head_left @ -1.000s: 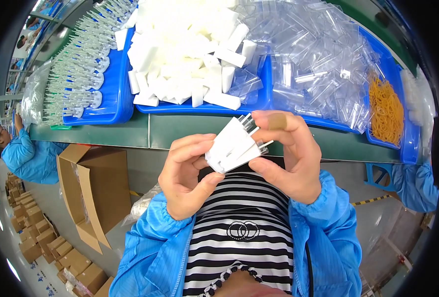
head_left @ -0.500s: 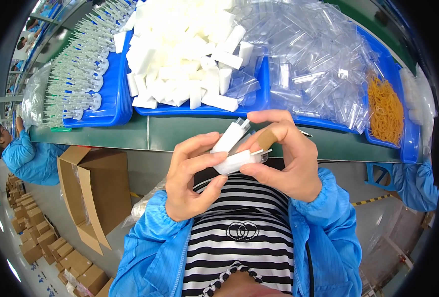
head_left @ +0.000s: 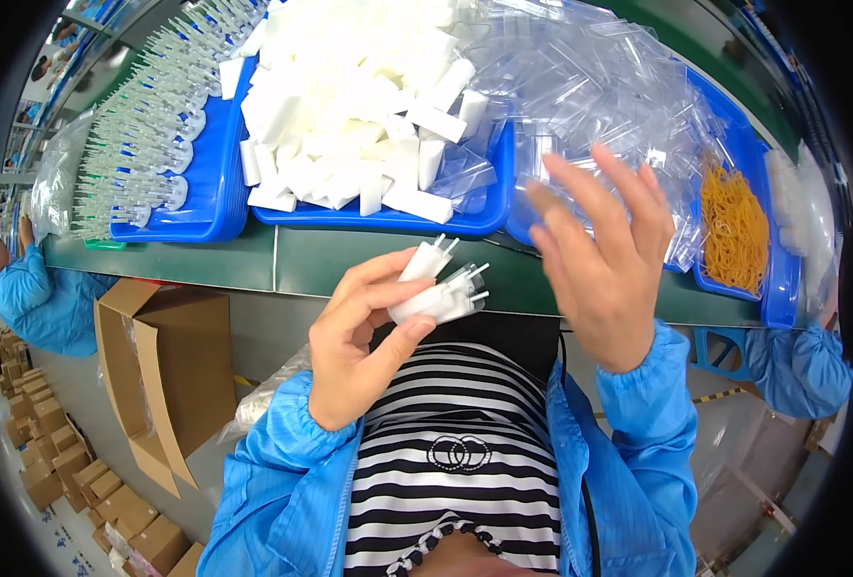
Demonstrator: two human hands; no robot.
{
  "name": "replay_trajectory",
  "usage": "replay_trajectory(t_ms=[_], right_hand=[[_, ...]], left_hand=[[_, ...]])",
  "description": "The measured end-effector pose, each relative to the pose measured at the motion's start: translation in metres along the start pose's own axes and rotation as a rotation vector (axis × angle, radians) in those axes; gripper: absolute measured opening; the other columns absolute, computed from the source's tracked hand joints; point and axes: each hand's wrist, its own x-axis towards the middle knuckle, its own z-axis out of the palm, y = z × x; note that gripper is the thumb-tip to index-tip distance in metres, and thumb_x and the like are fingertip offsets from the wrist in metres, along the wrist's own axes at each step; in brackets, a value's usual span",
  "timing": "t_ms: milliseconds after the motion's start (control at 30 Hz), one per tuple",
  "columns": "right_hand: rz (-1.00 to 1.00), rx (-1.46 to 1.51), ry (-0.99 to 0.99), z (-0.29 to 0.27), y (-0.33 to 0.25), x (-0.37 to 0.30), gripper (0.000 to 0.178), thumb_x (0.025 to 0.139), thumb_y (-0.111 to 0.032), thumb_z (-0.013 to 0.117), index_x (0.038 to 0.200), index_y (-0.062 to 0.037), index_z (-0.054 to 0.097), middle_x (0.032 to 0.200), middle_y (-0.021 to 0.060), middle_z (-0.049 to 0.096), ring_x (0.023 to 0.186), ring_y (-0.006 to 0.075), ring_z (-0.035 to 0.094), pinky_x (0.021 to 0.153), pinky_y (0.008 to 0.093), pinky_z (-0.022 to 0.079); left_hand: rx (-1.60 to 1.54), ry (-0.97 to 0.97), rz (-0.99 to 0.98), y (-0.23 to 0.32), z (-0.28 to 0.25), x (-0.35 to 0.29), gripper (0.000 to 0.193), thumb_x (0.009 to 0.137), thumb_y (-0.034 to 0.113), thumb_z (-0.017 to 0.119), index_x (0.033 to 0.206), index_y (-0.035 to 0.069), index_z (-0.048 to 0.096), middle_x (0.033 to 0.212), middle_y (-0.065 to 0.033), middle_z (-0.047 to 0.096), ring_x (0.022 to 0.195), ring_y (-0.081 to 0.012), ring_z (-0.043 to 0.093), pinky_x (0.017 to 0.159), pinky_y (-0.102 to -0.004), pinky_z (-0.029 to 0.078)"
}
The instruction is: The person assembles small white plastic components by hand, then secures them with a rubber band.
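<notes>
Green table point(head_left: 316, 255) bears piled clear plastic sleeves point(head_left: 599, 67); the person's right hand point(head_left: 604, 260), blurred, fingers spread, seems empty in front of them. Left hand point(head_left: 357, 341) pinches white pronged pieces point(head_left: 428, 303) between thumb and fingers, by the table's near edge. Pieces likely light, stiff, slick: grip the bodies. Thin prongs point(head_left: 482, 268) might bend if pressed.

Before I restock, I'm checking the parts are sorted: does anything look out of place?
Yes, some clear plastic pieces lie at the right front of the blue tray of white blocks, though similar ones are heaped farther right; perhaps they strayed.
</notes>
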Motion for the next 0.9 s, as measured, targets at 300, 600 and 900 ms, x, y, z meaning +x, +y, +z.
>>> replay_trajectory(t_ms=[300,600,900], right_hand=[[-0.110,-0.167,0.027,0.026,-0.002,0.014,0.024,0.078,-0.011,0.069,0.101,-0.0079,0.072,0.124,0.0016,0.063,0.129,0.0242,0.051,0.113,0.0462,0.035],[-0.160,-0.187,-0.114,0.036,-0.006,0.030,0.024,0.073,-0.014,0.065,0.096,-0.0114,0.070,0.109,0.0003,0.062,0.105,0.0193,0.057,0.092,0.0378,0.040],[-0.194,-0.219,-0.059,0.045,-0.006,0.036,0.018,0.072,-0.014,0.065,0.090,-0.0115,0.067,0.087,-0.0008,0.054,0.089,0.0169,0.053,0.081,0.0338,0.039]], left_hand=[[-0.037,0.022,-0.035,-0.012,0.005,0.002,0.030,0.088,-0.007,0.068,0.117,-0.005,0.064,0.134,-0.0166,0.052,0.118,-0.0239,0.060,0.096,-0.0337,0.055],[-0.030,0.044,-0.035,-0.020,0.003,0.003,0.028,0.088,-0.007,0.068,0.116,-0.005,0.064,0.134,-0.0163,0.053,0.116,-0.0236,0.061,0.097,-0.0336,0.055],[-0.019,0.024,-0.035,-0.019,0.001,0.004,0.028,0.089,-0.006,0.068,0.116,-0.006,0.064,0.134,-0.0167,0.052,0.115,-0.0235,0.062,0.096,-0.0333,0.056]])
